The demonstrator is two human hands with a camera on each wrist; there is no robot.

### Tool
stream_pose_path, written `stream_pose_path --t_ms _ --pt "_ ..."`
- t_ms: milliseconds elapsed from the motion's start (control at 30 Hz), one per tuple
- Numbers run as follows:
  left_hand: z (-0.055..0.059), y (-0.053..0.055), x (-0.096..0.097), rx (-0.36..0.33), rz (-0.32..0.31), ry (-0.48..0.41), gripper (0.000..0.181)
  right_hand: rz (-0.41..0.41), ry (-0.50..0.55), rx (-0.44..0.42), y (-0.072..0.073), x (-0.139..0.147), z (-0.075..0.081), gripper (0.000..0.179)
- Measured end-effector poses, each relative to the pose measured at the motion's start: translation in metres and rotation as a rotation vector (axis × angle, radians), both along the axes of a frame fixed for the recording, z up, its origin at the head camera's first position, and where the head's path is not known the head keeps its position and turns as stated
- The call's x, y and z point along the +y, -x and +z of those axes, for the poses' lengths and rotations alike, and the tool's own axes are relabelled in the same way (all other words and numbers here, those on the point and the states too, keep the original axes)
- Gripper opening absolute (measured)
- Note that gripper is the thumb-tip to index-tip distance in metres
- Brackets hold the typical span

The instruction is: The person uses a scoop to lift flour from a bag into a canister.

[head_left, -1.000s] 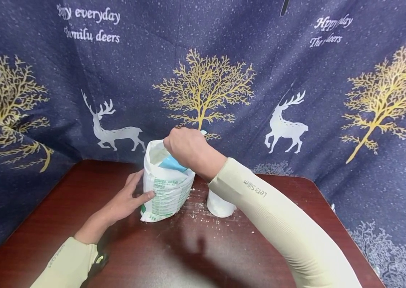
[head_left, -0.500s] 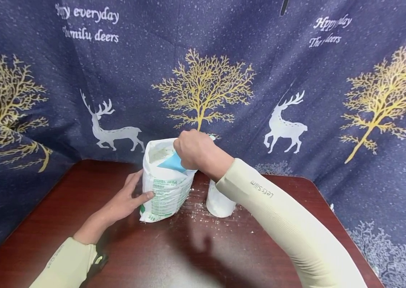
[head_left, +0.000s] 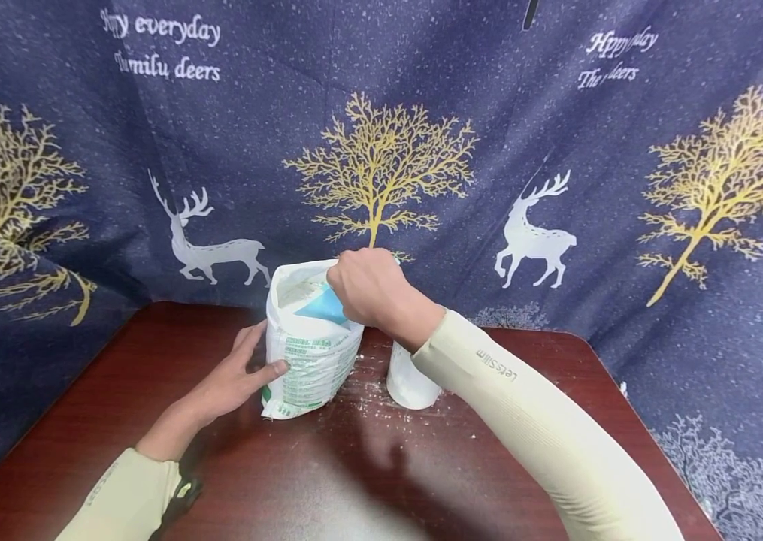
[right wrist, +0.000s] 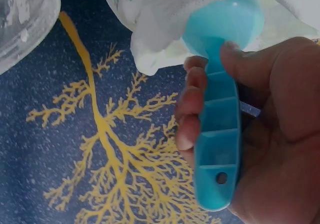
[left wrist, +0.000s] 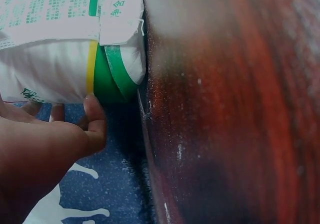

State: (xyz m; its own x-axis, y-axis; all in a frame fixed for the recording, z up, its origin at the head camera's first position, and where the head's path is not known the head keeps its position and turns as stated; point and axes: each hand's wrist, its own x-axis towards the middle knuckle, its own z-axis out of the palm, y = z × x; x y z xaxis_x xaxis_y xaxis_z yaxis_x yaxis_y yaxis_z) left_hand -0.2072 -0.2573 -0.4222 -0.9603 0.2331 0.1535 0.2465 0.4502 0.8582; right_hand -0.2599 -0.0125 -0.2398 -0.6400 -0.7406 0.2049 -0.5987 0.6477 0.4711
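A white bag (head_left: 316, 361) with green print stands upright on the table, its top wide and white powder inside. My right hand (head_left: 370, 289) grips the ribbed handle of a light blue scoop (right wrist: 217, 124), fingers curled on one side and thumb near the bowl. The scoop's bowl lies within the bag's mouth. My left hand (head_left: 239, 376) rests against the bag's left side, thumb on its front face. Seen from the left wrist, the fingertips (left wrist: 93, 104) touch the bag close to its green and yellow band.
A white, powder-dusted container (head_left: 413, 382) stands right of the bag, partly behind the right forearm. Spilled white powder (head_left: 374, 394) is scattered between them on the dark red table (head_left: 273, 481). A blue curtain (head_left: 381, 60) printed with deer and trees hangs behind.
My right hand has shifted to the right with the scoop, showing more of its blue bowl at the bag's mouth. My left hand has stayed against the bag.
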Motion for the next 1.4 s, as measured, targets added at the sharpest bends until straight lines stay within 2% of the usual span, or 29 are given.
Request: stream_pose_path --t_ms 167,300,467,767,933,1133,1400 --pt "0.001 0.000 0.000 0.001 0.002 -0.004 0.090 0.042 0.043 0.044 0.002 0.002 -0.004 0.036" --pt "0.000 0.001 0.000 -0.003 0.002 0.000 0.090 0.051 0.033 0.063 0.003 0.002 -0.006 0.036" --pt "-0.002 0.001 0.000 -0.007 0.002 0.001 0.091 0.041 0.035 0.030 0.004 0.004 -0.007 0.034" --pt "0.000 0.000 0.001 -0.008 0.008 -0.002 0.091 -0.010 0.066 -0.042 0.006 0.009 -0.006 0.020" --pt "0.000 0.000 0.001 0.017 0.011 0.014 0.091 -0.043 0.099 -0.059 0.007 0.010 -0.002 0.019" --pt "-0.003 0.001 0.000 0.011 0.007 0.009 0.090 -0.070 0.143 -0.081 0.009 0.013 -0.002 0.019" --pt "-0.004 0.003 0.000 -0.004 0.015 0.022 0.093 -0.013 0.201 -0.048 0.007 0.025 -0.006 0.016"
